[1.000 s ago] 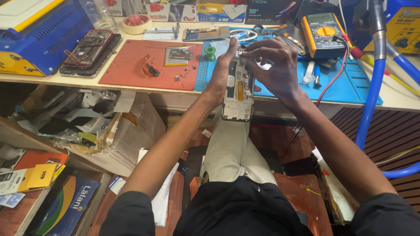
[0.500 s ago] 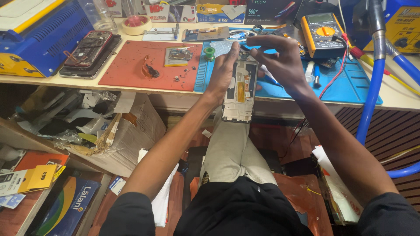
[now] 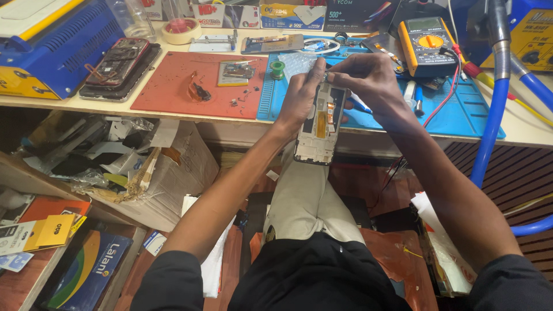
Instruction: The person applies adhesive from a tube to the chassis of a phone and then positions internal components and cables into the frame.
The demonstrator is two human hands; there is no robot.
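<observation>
Silver-framed and stripped open, the phone chassis (image 3: 320, 124) hangs upright over the bench's front edge, above the person's lap. The left hand (image 3: 300, 98) clasps its left side firmly; the right hand (image 3: 368, 80) pinches at its top corner, fingertips closed on something too small to make out. Behind it lies a blue work mat (image 3: 455, 109), with a red mat (image 3: 184, 92) beside it carrying a small circuit board (image 3: 236, 73). A yellow multimeter (image 3: 426, 37) stands at the blue mat's back. Flat printed boxes (image 3: 282, 12) in blue, yellow and black line the rear. Below left, a torn cardboard box (image 3: 173, 178) sits near a blue packet (image 3: 86, 276) and yellow cards (image 3: 55, 230).
</observation>
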